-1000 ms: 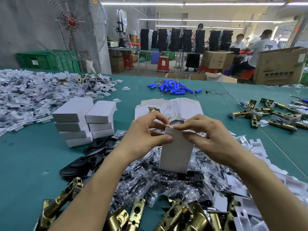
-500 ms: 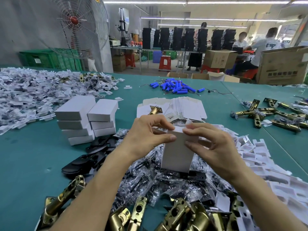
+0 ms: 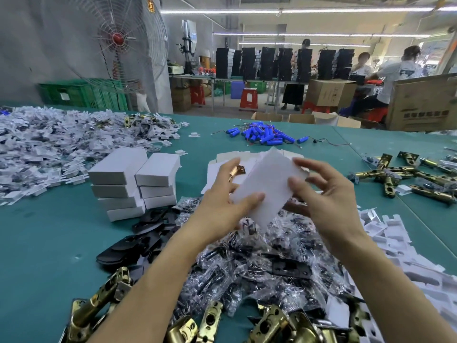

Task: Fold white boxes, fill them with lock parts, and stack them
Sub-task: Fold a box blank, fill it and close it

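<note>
A closed white box (image 3: 268,186) hangs tilted and blurred above the table's middle. My left hand (image 3: 222,204) holds its lower left end, thumb on the face and fingers behind it. My right hand (image 3: 329,196) pinches its upper right end between thumb and spread fingers. Two stacks of finished white boxes (image 3: 134,181) stand to the left. Flat box blanks (image 3: 217,164) lie behind my hands with a brass latch (image 3: 238,170) on them. A heap of bagged black lock parts (image 3: 262,266) lies under my forearms.
Brass latches (image 3: 190,328) lie along the near edge, and more brass latches (image 3: 410,177) at the right. Black plates (image 3: 138,241) sit below the stacks. White inserts (image 3: 395,246) spread at the right, small bagged parts (image 3: 49,147) at the left, blue batteries (image 3: 264,136) at the back.
The box stood upright while both hands worked its top flap; now it is lifted and tipped over to the right, with my right hand moved to its upper end.
</note>
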Motion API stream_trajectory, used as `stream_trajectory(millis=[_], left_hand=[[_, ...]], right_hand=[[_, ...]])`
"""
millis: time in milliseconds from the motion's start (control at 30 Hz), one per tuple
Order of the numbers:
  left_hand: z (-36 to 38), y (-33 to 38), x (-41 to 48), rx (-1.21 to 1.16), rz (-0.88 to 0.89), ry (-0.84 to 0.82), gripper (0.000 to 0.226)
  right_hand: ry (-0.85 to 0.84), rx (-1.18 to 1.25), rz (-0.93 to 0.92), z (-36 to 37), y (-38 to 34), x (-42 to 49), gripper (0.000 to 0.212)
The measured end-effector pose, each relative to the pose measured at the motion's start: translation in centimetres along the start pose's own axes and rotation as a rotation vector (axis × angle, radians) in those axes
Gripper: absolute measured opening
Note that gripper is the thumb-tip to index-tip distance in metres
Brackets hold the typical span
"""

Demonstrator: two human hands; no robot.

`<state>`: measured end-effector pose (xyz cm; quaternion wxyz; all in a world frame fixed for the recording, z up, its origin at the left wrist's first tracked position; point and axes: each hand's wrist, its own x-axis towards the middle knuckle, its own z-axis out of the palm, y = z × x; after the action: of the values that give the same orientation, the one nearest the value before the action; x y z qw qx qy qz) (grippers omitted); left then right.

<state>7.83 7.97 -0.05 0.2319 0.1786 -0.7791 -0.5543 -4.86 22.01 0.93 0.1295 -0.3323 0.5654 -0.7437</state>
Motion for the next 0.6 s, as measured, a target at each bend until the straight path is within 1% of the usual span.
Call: stream_trajectory(millis=[33,67,133,167,233,300,467,533,600], left_hand=[[0.1,0.1,0.1,-0.087,-0.019,0.037,0.06],[0.2,0.3,0.2,-0.189,-0.02,0.075,0.045],[0.3,0.9,0.3,-0.386,-0.005,0.151,0.019],[0.2,1.1,0.3,-0.437,0.008,0.196,0.015],[-0.2,1.3,0.4,-0.422,0.029,0.297,0.013],[-0.4,1.4,0.4,-0.358,0.031,0.348,0.017],[-0.7,0.8,0.8,-0.099,0.004,0.305,0.022],[-0.8,0.4,1.0,-0.069,0.012,0.32,0.021],[-0.9,0.0,1.1,-0.095,0.028,0.377,0.019]], right_hand=[[0.054,0.077,0.044,0.5,-0.1,0.4,0.026],[0.089,0.14,0.097,1.2,-0.1,0.7,0.023],[0.111,0.233,0.198,2.9,0.0,0.8,0.019],[0.106,0.265,0.234,3.7,0.2,0.7,0.019],[0.099,0.291,0.264,4.9,0.2,0.5,0.018],[0.102,0.304,0.262,5.4,0.0,0.6,0.019],[0.091,0.321,0.286,4.6,-0.1,0.8,0.023],[0.061,0.317,0.308,4.0,0.3,0.9,0.023],[-0.016,0.252,0.324,3.9,0.6,1.2,0.026]])
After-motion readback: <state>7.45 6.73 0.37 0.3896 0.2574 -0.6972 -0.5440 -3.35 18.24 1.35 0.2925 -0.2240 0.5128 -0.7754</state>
